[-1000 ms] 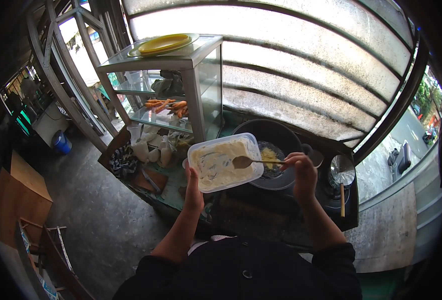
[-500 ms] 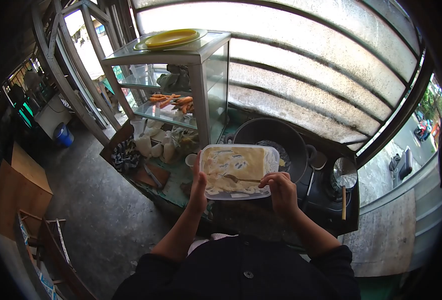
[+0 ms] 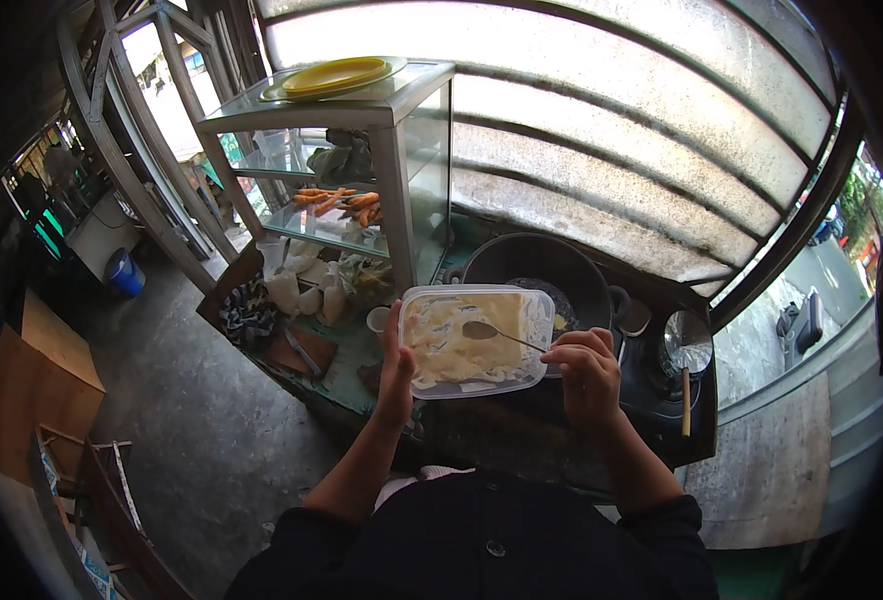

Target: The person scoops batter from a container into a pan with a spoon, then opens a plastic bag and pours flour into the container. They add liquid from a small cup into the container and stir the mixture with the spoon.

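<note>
My left hand grips the left side of a clear plastic container, its thumb along the near wall. Pale, creamy batter covers much of the container's floor, streaked and thinner toward the right. In my right hand is the handle of a metal spoon, pinched beyond the container's right rim. The spoon's bowl lies over the middle of the batter. Behind the container sits a large dark wok, partly covered by it.
A glass display case with carrots stands back left. On the counter are a knife, a white cup and a striped cloth. A long-handled strainer rests on the stove at right.
My right hand has moved to the right and the spoon has turned, its bowl shifting up and slightly right over the batter. My left hand still holds the container in nearly the same place.
</note>
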The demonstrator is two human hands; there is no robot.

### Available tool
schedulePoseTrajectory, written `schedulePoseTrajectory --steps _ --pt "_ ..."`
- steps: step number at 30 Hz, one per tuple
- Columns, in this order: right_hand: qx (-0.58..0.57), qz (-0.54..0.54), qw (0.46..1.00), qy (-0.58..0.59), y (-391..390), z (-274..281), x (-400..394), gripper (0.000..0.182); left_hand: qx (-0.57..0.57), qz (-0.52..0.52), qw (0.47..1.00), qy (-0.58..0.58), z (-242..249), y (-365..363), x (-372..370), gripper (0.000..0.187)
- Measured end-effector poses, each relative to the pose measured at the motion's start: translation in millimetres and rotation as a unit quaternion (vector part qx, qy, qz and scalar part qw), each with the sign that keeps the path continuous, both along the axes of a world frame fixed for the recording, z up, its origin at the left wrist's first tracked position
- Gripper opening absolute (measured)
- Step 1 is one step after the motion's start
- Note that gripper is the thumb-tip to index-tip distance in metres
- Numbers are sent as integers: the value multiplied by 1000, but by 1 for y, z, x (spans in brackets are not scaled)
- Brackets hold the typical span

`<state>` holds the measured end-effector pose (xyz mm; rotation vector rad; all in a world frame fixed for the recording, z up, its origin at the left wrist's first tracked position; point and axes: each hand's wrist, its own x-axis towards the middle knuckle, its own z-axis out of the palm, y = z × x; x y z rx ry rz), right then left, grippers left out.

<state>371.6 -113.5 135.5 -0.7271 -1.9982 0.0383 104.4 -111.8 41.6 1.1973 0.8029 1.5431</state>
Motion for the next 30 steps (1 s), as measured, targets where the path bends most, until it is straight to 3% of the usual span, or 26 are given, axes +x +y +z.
schedulePoseTrajectory --steps 6,8,17,21,23,27,30 --pt "-52 14 997 -60 -3 -8 -15 9 18 5 999 39 9 -2 7 101" --pt "-99 35 994 15 -4 -17 -18 6 -1 -16 999 35 6 -2 7 102" --pt "-188 39 974 120 -4 -22 -26 13 11 7 998 55 11 -1 8 101" --pt "-175 44 979 92 -3 -24 -26 14 5 12 998 56 10 -1 8 99" --pt "-230 39 967 104 -5 -27 -29 14 12 14 997 70 8 0 9 97" --pt "-228 49 961 147 -6 -36 -31 12 1 1 997 81 -1 3 10 96" --pt "-143 73 981 106 -6 -36 -30 9 -13 0 996 92 0 2 11 96"
